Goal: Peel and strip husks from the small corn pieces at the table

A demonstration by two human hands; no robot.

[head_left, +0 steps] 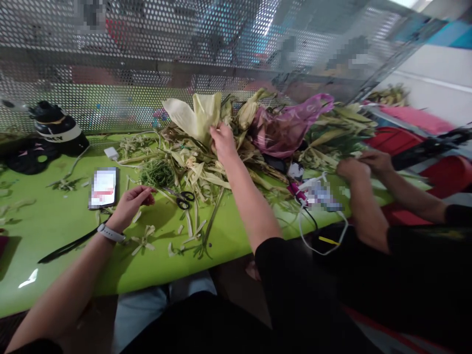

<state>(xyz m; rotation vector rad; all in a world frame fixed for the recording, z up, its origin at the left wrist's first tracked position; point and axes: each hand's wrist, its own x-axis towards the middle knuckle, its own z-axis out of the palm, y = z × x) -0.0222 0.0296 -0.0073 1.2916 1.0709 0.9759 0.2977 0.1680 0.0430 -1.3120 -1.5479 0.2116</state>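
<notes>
My right hand (pixel 224 142) reaches to the pile at the back of the table and grips a large pale corn husk (pixel 202 118), its broad leaves spread upward. Over the near side of the table, my left hand (pixel 134 202) is closed, thumb against curled fingers; anything between them is hidden. Beside its fingertips lies a pair of scissors (pixel 185 200) with dark handles. Just behind is a small heap of thin green strips (pixel 158 173). Loose husks (pixel 199 172) cover the table around my right wrist, and torn husk pieces (pixel 143 240) lie nearer me.
A phone (pixel 103 188) and a black strap (pixel 72 243) lie left, with a black bottle (pixel 61 130) behind. A purple plastic bag (pixel 287 125) rests among husks. At right, a co-worker's hands (pixel 359 167) work near white cables (pixel 300 228). A perforated metal panel (pixel 147 64) borders the back.
</notes>
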